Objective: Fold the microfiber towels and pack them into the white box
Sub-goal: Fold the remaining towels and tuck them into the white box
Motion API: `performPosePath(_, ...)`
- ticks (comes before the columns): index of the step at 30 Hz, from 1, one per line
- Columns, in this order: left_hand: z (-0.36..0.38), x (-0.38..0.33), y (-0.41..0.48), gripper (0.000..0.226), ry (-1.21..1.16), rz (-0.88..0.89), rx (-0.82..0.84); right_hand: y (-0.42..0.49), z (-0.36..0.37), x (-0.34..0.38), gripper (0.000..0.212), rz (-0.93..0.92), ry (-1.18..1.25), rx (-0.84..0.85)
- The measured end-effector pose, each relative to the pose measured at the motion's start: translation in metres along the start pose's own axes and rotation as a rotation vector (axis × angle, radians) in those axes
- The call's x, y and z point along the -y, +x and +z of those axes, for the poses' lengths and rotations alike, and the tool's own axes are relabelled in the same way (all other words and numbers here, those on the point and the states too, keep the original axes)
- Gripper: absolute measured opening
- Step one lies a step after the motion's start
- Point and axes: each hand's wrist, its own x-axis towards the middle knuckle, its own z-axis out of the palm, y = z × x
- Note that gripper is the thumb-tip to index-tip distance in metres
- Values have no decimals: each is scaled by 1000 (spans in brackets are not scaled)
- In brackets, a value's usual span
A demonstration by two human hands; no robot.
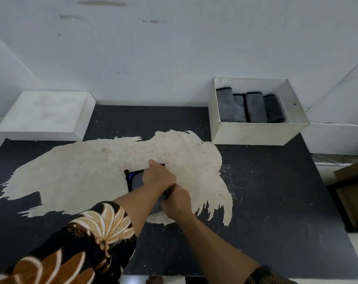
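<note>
Two hands met on a grey microfiber towel [135,180] with black trim, lying flat for folding on the worn pale patch of the table [276,191]. The left hand [159,175] lay over its far part, fingers bent; gripping or merely pressing, I could not tell. The right hand [177,203] curled round its near edge. Four folded towels [249,107] stood side by side in the white box [255,133], far right, leaving room.

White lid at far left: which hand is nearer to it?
Left. The left hand holds the gray towel, right of and below the white lid; the right hand lies further right and nearer the body.
</note>
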Motion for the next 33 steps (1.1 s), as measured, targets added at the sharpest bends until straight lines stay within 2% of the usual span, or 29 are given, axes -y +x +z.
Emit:
performPosePath(4,3,-5,0,67,-22,-62,6,-4,0,-5,24,-28,24,22)
performPosePath(8,1,-2,-5,52,31,-30,-123,-6,-4,-7,15,-97,6,16)
performPosePath(11,-5,8,-6,39,-17,17,-123,-11,-5,-5,13,-174,-37,-35)
performPosePath(16,-25,39,0,37,-264,36,-144,-24,-4,5,32,-364,-211,-103)
performPosePath(18,-32,56,7,36,-358,-24,-158,-29,0,11,33,-443,-325,-99)
performPosePath(21,-41,86,20,31,-567,-121,-83,-38,11,19,38,-535,-481,-50)
performPosePath(23,-43,100,26,27,-657,-154,-38,-43,19,23,37,-546,-549,-9)
performPosePath(28,-40,111,33,26,-710,-150,-3,-42,31,18,30,-507,-651,76)
performPosePath(33,-38,112,35,25,-596,-101,-32,-35,35,7,35,-537,-683,91)
